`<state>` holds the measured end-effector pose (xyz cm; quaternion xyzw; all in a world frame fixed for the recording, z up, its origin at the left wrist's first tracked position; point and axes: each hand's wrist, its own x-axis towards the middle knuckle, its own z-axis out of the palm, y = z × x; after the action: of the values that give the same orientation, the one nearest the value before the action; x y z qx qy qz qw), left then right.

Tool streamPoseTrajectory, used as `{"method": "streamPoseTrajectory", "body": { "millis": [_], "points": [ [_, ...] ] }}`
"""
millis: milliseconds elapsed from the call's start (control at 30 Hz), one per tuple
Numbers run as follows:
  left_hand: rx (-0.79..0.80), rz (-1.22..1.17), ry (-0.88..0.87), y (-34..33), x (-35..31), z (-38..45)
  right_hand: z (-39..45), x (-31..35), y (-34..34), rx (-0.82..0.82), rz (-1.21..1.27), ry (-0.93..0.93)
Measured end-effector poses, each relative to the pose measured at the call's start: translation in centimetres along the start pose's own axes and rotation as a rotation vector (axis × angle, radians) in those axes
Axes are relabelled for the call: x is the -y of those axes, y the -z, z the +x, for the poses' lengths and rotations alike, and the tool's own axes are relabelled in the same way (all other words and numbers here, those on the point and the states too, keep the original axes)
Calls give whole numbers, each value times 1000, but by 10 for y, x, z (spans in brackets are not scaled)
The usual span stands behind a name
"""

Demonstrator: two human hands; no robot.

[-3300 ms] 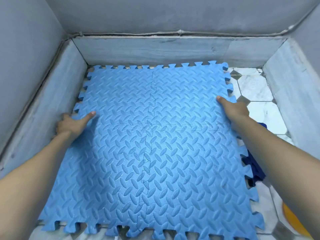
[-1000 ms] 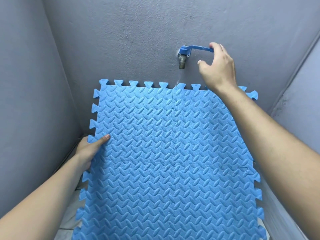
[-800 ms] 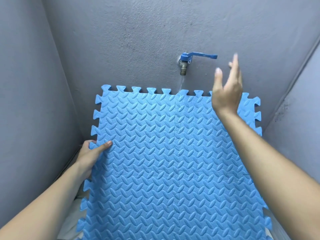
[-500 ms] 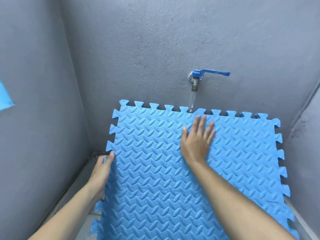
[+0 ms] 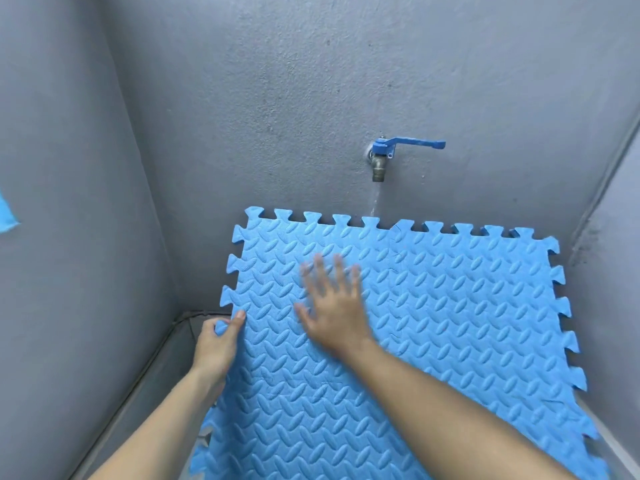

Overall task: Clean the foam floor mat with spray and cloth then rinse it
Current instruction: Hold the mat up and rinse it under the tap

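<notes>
Blue foam mat (image 5: 450, 323) now under running tap (image 5: 379, 161); our right hand (image 5: 334, 313), fingers spread, left the handle and rubs it, left hand (image 5: 216, 344) pinching the edge: rinsing has begun.

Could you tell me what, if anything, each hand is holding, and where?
The left hand grips the blue foam floor mat by its left toothed edge; the open right hand holds nothing.

We see a corner enclosed by grey, rough-textured walls: a far wall (image 5: 311, 81), a left wall (image 5: 52, 237) and a right wall (image 5: 620, 271) meeting it at an angle. Mounted on the far wall is a metal tap (image 5: 378, 166) with a blue lever handle (image 5: 415, 144) pointing right. A thin stream of water (image 5: 374, 202) falls from its spout. Dark specks mark the right corner. A low grey ledge (image 5: 145, 382) runs along the base of the left wall. The light is even and soft.
</notes>
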<state>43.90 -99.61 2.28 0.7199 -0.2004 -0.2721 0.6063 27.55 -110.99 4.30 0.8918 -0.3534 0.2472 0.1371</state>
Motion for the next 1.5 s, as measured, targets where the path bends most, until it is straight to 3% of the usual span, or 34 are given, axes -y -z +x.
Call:
{"method": "streamPoseTrajectory", "body": {
  "millis": [67,100,133,233,300,367,467,533,567,667,700,733,767,867,967,1033,1067,1100,1200,1267,1333,1433,1500],
  "points": [
    [-42,-30,-14,-3,-4,-4,-5,25,-4,106,-79,388],
    [-51,-35,-24,-3,-6,-6,10,17,3,104,-109,424],
    [-53,-32,-29,-2,-6,-6,28,3,11,68,-115,333],
    [-58,-15,-45,0,-9,-8,71,-52,40,21,-23,-207],
    [-97,14,-73,1,-11,-6,61,-68,41,0,-26,-246],
    [-142,53,-94,4,-13,0,9,-55,22,15,-21,-63],
    [-152,85,-88,-2,-7,4,-120,-55,0,207,-92,474],
    [-159,114,-116,-5,-3,5,-149,-105,16,284,-169,543],
    [-142,133,-126,-6,-1,4,-147,-132,29,234,-213,385],
    [16,354,-130,1,5,3,-130,-209,71,156,-158,-441],
    [44,443,-142,4,4,3,-131,-227,79,169,-116,-598],
    [50,508,-159,7,2,2,-139,-232,79,183,-113,-627],
    [45,545,-184,8,-1,2,-150,-230,73,222,-134,-556],
    [16,593,-225,5,-9,-4,-209,-168,41,380,-209,-85],
    [1,670,-213,1,-13,-7,-273,-82,8,484,-165,670],
    [-8,688,-188,-2,-18,-9,-259,-57,-1,518,-131,1002],
    [-12,688,-175,-2,-20,-9,-233,-53,-2,471,-136,1018],
    [-10,690,-164,-2,-22,-10,-202,-50,-1,409,-145,907],
    [11,704,-158,3,-26,-13,-111,-43,15,314,-154,229],
    [8,709,-169,6,-29,-15,-96,-30,14,316,-183,25],
    [9,728,-171,7,-31,-15,-120,-2,6,378,-206,168],
    [-3,748,-140,7,-30,-14,-201,31,2,618,-204,847],
    [-9,756,-139,2,-28,-12,-232,3,7,667,-215,1036]
  ]
}}
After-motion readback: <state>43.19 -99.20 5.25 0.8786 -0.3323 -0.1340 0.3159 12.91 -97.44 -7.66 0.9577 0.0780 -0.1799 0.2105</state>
